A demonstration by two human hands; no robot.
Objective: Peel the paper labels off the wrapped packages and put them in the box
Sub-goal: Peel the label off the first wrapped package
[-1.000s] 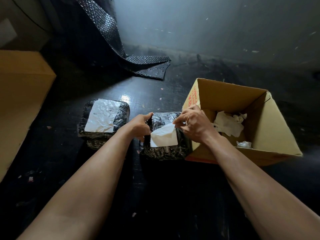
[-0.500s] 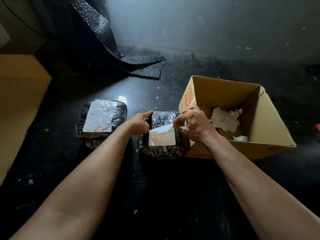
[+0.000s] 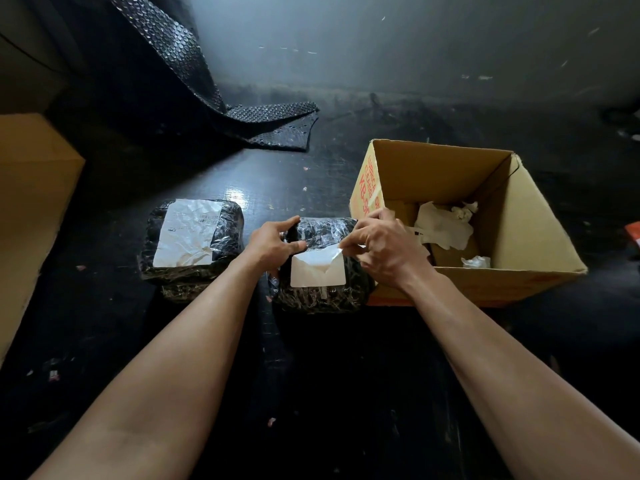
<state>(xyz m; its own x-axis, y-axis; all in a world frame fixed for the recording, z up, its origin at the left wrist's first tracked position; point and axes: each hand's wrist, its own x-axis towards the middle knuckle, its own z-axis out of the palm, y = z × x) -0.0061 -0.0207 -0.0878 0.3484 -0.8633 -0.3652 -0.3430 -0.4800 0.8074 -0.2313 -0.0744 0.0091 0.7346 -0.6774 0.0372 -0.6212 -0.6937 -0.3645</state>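
My left hand point(image 3: 277, 242) clamps the far left corner of the near package point(image 3: 322, 271) so it cannot slide on the floor point(image 3: 311, 393) while my right hand point(image 3: 384, 247) pinches the label point(image 3: 317, 275) by its lifted far right corner. The box point(image 3: 540, 237) touches this package's right side, keeping the drop short; the second package point(image 3: 192, 244) waits just left, label on.

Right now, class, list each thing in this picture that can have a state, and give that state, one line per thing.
Near package: black-wrapped, label partly peeled.
Its label: top right corner lifted, the rest stuck down.
Left package: label on it, crinkled.
Box: open, crumpled paper scraps inside.
Left hand: gripping the near package's edge.
Right hand: pinching the lifted corner.
Bubble wrap: loose, draped onto the floor.
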